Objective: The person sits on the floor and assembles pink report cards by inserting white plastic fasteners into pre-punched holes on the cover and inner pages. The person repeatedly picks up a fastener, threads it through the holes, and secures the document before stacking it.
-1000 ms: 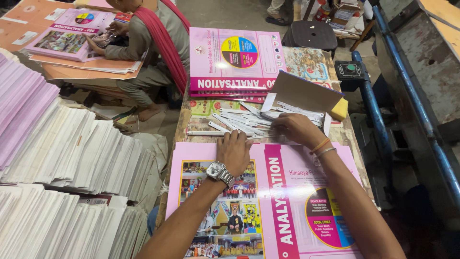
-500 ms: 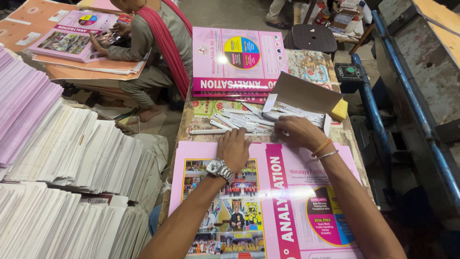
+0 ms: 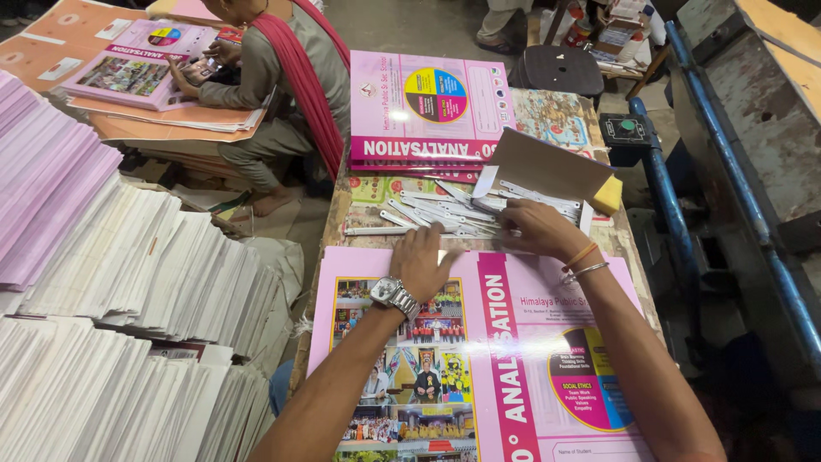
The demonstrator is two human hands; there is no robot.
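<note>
1. the left hand (image 3: 425,263), with a silver metal wristwatch (image 3: 394,296) on its wrist, lies flat, palm down, on the top edge of a large glossy pink printed cover sheet (image 3: 513,376) spread open on the table; its fingers are spread and pressed onto the sheet, not closed round anything.
2. the right hand (image 3: 532,231), with an orange band and a thin metal bangle (image 3: 583,263) on the wrist, reaches just past the sheet's top edge into a loose pile of white flat plastic strips (image 3: 436,214); its fingertips touch the strips, but i cannot tell whether they pinch one or only rest on them.
3. the pink cover sheet lies nearest the person, covering the near end of the table, with a photo collage on its left half and a round coloured badge on its right half.
4. the strips lie just beyond the sheet, across the middle of the table.
5. a brown cardboard flap (image 3: 539,164) stands tilted above the strips, and a yellow sponge block (image 3: 608,195) sits just to its right.
6. a stack of the same pink covers (image 3: 428,115) lies at the far end of the table.
7. tall piles of white and pale pink paper sheets (image 3: 103,282) fill the left side.
8. another person in a grey top with a red scarf (image 3: 291,77) sits beyond, hands on a pink cover.
</note>
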